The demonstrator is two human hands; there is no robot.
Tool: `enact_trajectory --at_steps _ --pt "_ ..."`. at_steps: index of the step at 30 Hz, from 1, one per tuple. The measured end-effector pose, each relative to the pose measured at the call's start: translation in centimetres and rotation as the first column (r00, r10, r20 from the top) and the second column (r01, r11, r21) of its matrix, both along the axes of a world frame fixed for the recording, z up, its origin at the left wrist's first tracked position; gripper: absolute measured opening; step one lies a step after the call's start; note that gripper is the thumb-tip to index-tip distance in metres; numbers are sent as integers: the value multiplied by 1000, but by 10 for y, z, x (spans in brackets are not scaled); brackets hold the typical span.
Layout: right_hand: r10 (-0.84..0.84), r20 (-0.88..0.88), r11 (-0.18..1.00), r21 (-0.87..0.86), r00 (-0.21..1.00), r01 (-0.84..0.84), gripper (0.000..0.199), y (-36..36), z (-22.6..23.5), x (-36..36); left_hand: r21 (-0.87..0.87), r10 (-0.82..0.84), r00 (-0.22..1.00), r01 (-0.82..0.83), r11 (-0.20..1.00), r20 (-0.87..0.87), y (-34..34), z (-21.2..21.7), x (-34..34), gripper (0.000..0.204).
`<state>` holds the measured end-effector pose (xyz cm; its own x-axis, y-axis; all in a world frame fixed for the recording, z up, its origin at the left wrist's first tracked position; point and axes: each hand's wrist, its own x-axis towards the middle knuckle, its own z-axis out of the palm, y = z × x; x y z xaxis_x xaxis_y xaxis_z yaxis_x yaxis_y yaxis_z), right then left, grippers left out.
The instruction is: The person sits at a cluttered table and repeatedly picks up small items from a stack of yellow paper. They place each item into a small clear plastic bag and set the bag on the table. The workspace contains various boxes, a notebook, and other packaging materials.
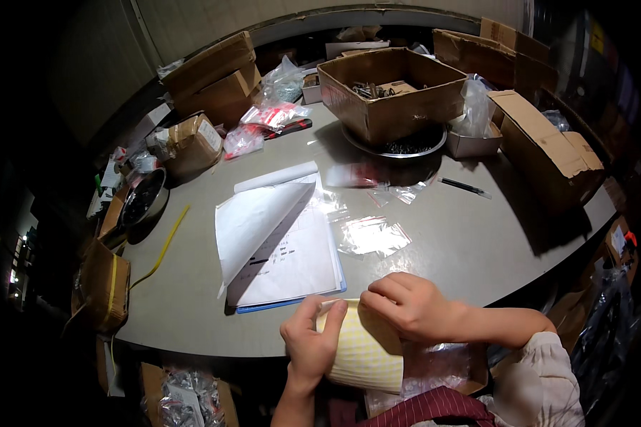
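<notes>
Between my hands, at the table's near edge, is a pale yellow-and-white checked cloth (367,349), hanging down toward my lap. Its top edge is pinched under the thumb of my left hand (312,338). The curled fingers of my right hand (411,302) grip the upper right corner; their tips are partly hidden. Just beyond the hands lie clear plastic zip bags (374,236). To their left rests a blue clipboard (340,277) carrying paper sheets (292,267), the top one folded over.
A cardboard box of metal parts (384,107) sits on a metal bowl (434,146) of dark pieces. Nearby lies a black pen (464,187). More boxes (548,135) line the right and back, with a second bowl (146,196) at left. Below the edge is an open carton (477,366).
</notes>
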<state>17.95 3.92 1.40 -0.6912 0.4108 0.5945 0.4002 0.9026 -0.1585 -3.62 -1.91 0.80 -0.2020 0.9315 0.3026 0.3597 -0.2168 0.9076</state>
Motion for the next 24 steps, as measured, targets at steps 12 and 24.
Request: enact_trajectory --at_steps 12,24 --pt "-248 183 716 -626 951 307 21 98 24 31 -125 72 995 -63 990 69 13 -10 -6 19" --pt "-241 719 754 -283 651 592 27 119 64 18 -107 29 997 -21 994 71 12 -15 -10 18"
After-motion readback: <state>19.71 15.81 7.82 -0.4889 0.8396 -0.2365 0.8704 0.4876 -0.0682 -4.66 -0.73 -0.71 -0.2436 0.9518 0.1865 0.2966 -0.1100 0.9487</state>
